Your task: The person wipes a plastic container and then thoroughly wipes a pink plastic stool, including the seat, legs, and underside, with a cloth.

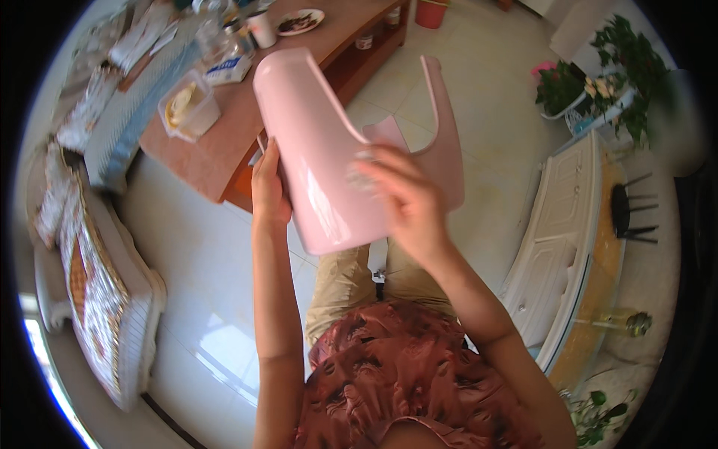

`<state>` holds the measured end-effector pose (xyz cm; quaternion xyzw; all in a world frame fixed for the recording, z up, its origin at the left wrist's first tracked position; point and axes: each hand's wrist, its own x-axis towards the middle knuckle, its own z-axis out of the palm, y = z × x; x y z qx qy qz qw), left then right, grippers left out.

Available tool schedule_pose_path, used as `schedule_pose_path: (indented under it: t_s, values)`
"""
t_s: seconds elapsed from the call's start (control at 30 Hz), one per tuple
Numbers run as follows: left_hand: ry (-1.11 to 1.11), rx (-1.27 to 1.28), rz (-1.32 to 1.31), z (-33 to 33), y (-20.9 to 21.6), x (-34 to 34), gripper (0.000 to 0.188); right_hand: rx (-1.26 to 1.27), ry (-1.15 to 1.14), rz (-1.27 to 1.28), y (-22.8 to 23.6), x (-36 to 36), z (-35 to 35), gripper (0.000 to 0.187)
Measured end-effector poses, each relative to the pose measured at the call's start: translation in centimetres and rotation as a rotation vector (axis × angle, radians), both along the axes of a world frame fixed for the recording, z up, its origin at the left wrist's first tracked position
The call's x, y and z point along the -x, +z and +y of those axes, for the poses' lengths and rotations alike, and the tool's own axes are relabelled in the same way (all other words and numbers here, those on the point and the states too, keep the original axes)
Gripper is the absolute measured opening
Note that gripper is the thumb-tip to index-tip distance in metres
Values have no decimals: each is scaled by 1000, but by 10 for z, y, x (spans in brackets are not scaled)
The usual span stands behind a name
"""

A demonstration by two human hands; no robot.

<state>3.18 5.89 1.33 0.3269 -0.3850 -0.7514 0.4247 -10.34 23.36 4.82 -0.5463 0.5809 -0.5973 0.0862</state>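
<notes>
A glossy pink plastic piece, like a small stool with arched cut-outs between its legs [318, 165], is held tilted in front of my body. My left hand [269, 183] is closed on its left edge, supporting it from the side. My right hand [407, 198] presses against its outer face near the middle, fingers bent together. Under those fingertips is a small, whitish, crumpled bit, blurred and too unclear to name. The piece's inner side is mostly hidden.
At the far left stands a brown wooden table [179, 157] with a clear plastic tub [188, 108], a white cup [262, 30] and a plate [301, 22]. A sofa [138, 299] is at left, a white cabinet [557, 224] with plants at right. A red bucket [431, 13] stands far back.
</notes>
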Motion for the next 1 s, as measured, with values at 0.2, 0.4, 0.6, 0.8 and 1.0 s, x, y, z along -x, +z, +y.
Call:
schedule_pose_path:
  t_s: [0.2, 0.4, 0.6, 0.8, 1.0]
  values:
    - [-74, 21, 118, 6, -19, -20, 44, 27, 8, 392, 18, -3, -21, 40]
    - [-44, -8, 127, -14, -31, -24, 42, -229, -71, 290, 1, 82, 12, 38]
    - [58, -38, 55, -34, -25, -37, 38, -181, 56, 433, 23, 84, -21, 20]
    - [295, 1273, -668, 32, 55, 6, 37, -60, -35, 375, 5, 61, -19, 25]
    - [-230, 1433, -770, 30, 52, 13, 34, 100, -93, 349, 4, 0, -11, 53]
